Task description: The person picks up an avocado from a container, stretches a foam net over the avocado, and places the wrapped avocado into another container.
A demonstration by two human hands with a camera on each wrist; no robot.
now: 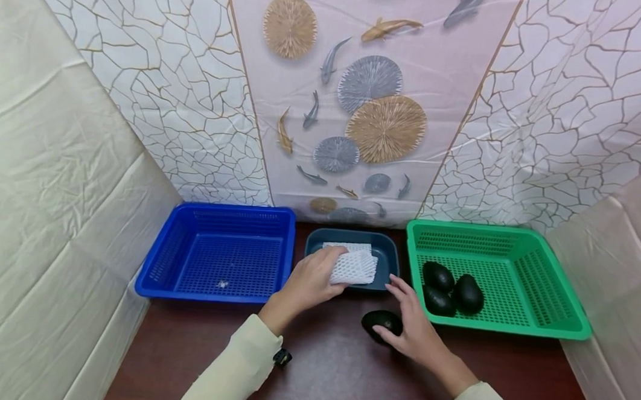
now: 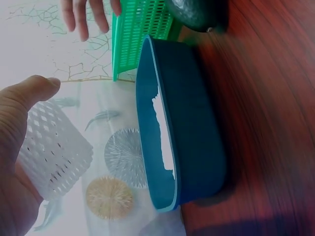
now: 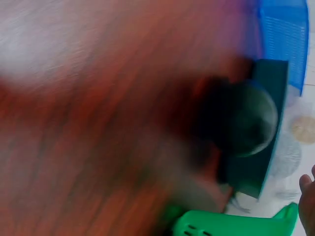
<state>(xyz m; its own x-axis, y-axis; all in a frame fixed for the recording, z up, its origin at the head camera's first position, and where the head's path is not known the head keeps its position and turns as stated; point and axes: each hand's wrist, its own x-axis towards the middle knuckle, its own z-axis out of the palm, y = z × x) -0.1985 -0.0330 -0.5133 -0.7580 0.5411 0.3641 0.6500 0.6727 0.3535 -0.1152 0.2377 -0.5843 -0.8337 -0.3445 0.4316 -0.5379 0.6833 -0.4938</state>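
Note:
My left hand (image 1: 313, 274) grips a white foam net sleeve (image 1: 356, 268) above the dark teal tray (image 1: 388, 252). In the left wrist view the thumb lies along the sleeve (image 2: 54, 150). Another white foam net (image 2: 163, 137) lies inside the tray. My right hand (image 1: 417, 329) is spread over a dark avocado (image 1: 380, 324) on the table, its thumb overlapping the fruit in the head view. The right wrist view shows this avocado (image 3: 251, 118) in front of the tray, with part of the right hand (image 3: 309, 201) at the edge of the picture.
At the right, a green basket (image 1: 510, 323) contains three avocados (image 1: 468, 294). A blue basket (image 1: 212, 296) with a small whitish bit (image 1: 222, 284) on its floor stands at the left. Patterned cloth (image 1: 331, 104) hangs behind the dark red wooden table (image 1: 333, 370).

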